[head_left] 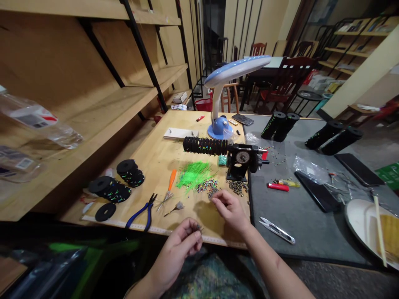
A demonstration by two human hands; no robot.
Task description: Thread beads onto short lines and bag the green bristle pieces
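Note:
My left hand is closed in a pinch over the table's front edge. Small thin dark pieces stick out between its thumb and fingers; their kind is too small to tell. With thumb and fingers together, my right hand reaches down at a little heap of tiny silvery pieces. Whatever its fingertips hold is hidden. Multicoloured beads lie just beyond, beside a heap of bright green strands. Dark metallic bits are heaped right of the beads, below a black winding device carrying a ridged black foam spool.
Blue-handled pliers, an orange-handled tool and black foam spools lie on the left. Thread snips, a red lighter, phones and a plate occupy the grey mat. A lamp stands behind.

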